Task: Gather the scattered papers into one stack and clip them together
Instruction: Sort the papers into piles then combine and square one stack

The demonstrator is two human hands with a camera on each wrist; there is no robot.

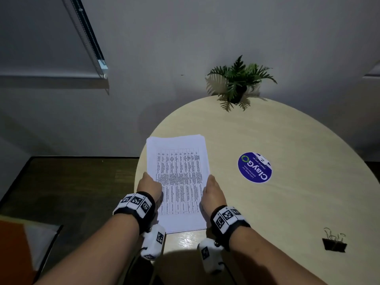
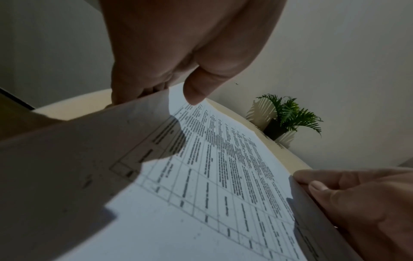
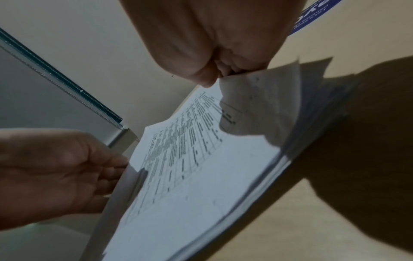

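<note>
Already the papers (image 1: 176, 182) form one stack, held above the near left part of the round table (image 1: 277, 202). The left hand (image 1: 151, 187) and the right hand (image 1: 213, 191) each pinch a long side, thumb on top. The binder clip (image 1: 334, 242) lies unused, well apart at the right. The stack's far corner overhangs the table edge; bare tabletop lies between stack and clip.

Paper stack (image 1: 177, 182) at the table's (image 1: 287, 202) near-left edge, apparently raised slightly, between left hand (image 1: 151, 188) and right hand (image 1: 213, 191); sticker (image 1: 255, 167) right, binder clip (image 1: 334, 242) near-right, plant (image 1: 239, 79) behind.
</note>
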